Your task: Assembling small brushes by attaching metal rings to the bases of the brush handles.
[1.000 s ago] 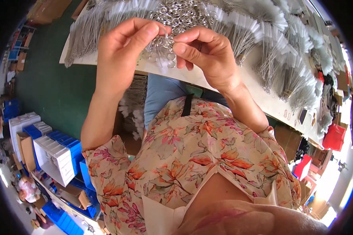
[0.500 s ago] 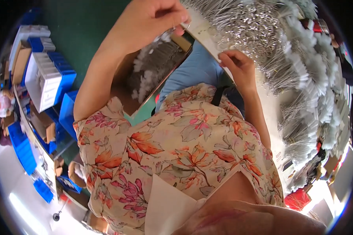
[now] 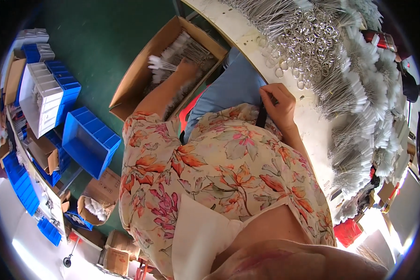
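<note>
My left hand (image 3: pixel 188 71) is down inside an open cardboard box (image 3: pixel 140 70), left of my lap. It is closed, though smeared, on the wire stems of a small bunch of white-bristled brushes (image 3: pixel 160 62), whose heads point left. More such brushes (image 3: pixel 201 52) lie in the box under and beyond it. My right hand (image 3: pixel 279 103) is at the near edge of the pale table (image 3: pixel 240 35), its fingers curled in and the thumb close to the index finger. Whatever it may hold is hidden. Loose metal rings (image 3: pixel 312 39) are heaped on the table beyond it.
Bundles of wire brushes (image 3: pixel 354 135) are piled along the table's right side, with a red cylindrical object (image 3: pixel 380 40) among them. To my left, a blue bin (image 3: pixel 91 140) and a white crate (image 3: pixel 41 98) stand near the green floor (image 3: pixel 102 37). Another carton (image 3: pixel 100 191) sits lower left.
My left hand has gone from above the table edge down and left into the box. My right hand has shifted slightly lower along the edge, its fingers curled further in.
</note>
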